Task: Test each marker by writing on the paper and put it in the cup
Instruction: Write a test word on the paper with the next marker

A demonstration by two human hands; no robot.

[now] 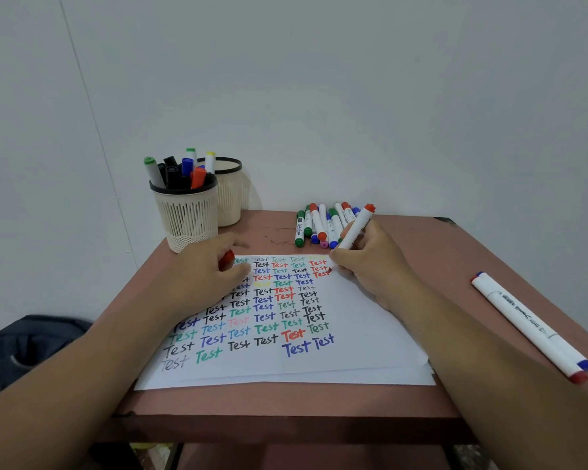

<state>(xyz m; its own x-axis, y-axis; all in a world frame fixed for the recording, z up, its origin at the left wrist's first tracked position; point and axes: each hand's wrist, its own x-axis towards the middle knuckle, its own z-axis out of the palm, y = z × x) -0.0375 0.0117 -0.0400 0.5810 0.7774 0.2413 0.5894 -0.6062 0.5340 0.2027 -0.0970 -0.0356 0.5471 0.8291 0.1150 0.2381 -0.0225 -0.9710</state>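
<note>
The near cream slatted plastic cup (188,215) holds several capped markers (180,173); one yellow-capped marker (210,161) stands in the cream cup behind (230,195). The right hand (370,262) grips a white red-ended marker (355,228), and the left hand (211,269) pinches its red cap (227,258).

1. The paper (286,334) lies on the table (455,252) right in front of me.
2. My left hand (207,273) rests on the paper at 11 o'clock.
3. My right hand (370,262) is at 1 o'clock, holding a marker (355,228).
4. A pile of markers (323,223) lies behind it.
5. Two cups (187,215) stand at 11 o'clock, one behind the other.
6. Two more markers (526,325) lie at 3 o'clock.
</note>
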